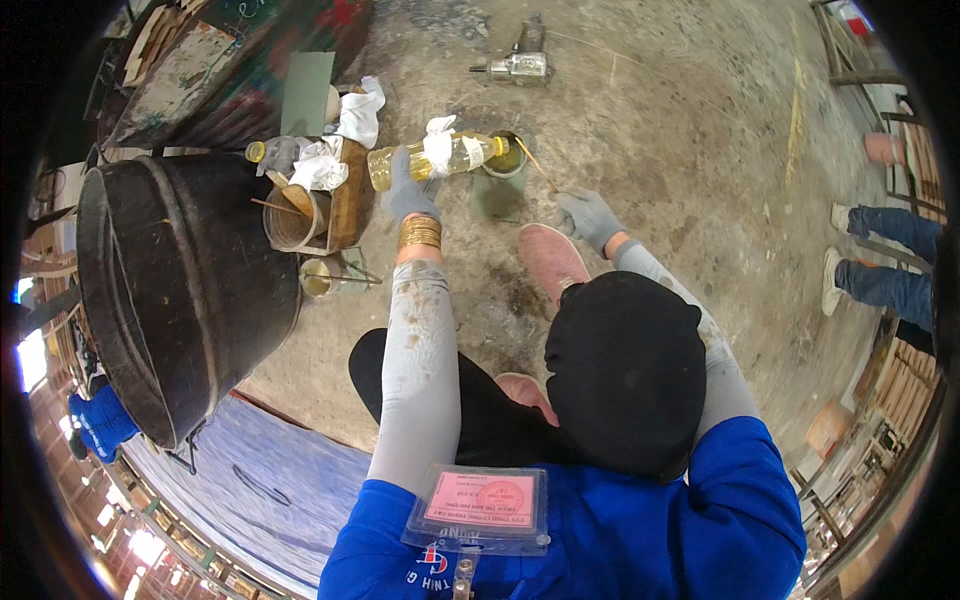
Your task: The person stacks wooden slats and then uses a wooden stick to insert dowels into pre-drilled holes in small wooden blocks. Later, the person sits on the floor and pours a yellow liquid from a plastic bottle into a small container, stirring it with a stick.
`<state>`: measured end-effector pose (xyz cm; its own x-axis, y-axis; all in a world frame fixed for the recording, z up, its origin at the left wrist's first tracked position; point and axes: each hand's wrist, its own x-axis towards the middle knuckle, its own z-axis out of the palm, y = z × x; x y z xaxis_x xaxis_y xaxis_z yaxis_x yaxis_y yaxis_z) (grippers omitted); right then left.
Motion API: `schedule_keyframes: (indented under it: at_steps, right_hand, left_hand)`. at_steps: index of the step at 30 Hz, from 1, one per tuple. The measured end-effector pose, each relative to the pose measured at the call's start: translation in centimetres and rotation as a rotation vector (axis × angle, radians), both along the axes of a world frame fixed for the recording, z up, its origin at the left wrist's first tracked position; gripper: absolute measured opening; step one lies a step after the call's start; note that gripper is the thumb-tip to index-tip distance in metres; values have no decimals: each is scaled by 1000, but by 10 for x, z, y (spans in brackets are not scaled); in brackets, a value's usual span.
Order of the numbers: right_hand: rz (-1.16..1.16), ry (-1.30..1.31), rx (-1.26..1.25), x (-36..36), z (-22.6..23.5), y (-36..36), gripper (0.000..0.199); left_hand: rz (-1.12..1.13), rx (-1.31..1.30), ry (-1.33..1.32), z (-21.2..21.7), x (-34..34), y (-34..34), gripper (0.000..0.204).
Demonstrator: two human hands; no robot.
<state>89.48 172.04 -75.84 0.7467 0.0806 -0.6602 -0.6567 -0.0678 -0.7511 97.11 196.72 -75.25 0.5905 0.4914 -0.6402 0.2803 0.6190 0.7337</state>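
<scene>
My left hand, in a grey glove, is closed round a clear plastic bottle of yellow liquid. A white cloth is wrapped round the bottle. It lies tipped on its side, its yellow neck at the rim of a small container on the floor. My right hand, also gloved, grips the near end of a thin wooden stick. The stick's far end reaches into the container's mouth. How much liquid is inside I cannot tell.
At left stands a big black tub. Beside it are a wooden box, a tub with a brush, a small can and another bottle. A power tool lies on the floor ahead. Another person's legs show at right.
</scene>
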Motion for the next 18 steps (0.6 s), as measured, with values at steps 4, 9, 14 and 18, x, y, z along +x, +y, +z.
schedule_keyframes:
  at_steps: [4,9,14,18]
  right_hand:
    - [-26,-7,7,-1,-1,1,29]
    - [29,14,-18,0,-6,-1,28]
    - [164,-220,-22,-3,-12,-1,24]
    - [0,19,7,-1,-10,0,25]
  left_hand:
    - [21,-3,17,-4,-2,-1,48]
    - [5,25,-94,-3,-4,-2,51]
    - [-282,550,-374,1,-5,-11,52]
    - [-349,564,-347,17,0,-28,55]
